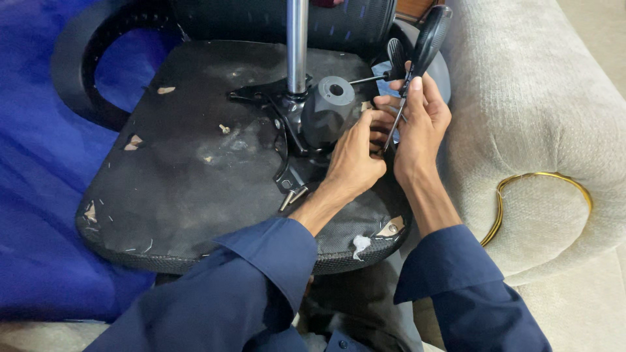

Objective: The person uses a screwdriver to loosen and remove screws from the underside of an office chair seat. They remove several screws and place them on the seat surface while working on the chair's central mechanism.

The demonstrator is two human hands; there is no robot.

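An office chair lies upside down; its black seat underside (189, 176) faces me, with torn fabric spots. A black metal mechanism (326, 114) with a chrome gas cylinder (297, 45) sits at its middle. My right hand (420, 124) grips a screwdriver (427, 42) with a black handle, its shaft pointing down toward the mechanism's right side. My left hand (355, 156) has its fingers curled at the screwdriver's tip, next to the mechanism; whether it pinches something small is hidden.
A beige sofa arm (535, 130) with a gold cord (541, 179) stands at the right. Blue cloth (39, 163) covers the left side. A black armrest loop (78, 72) sits at the upper left. A lever (372, 79) sticks out from the mechanism.
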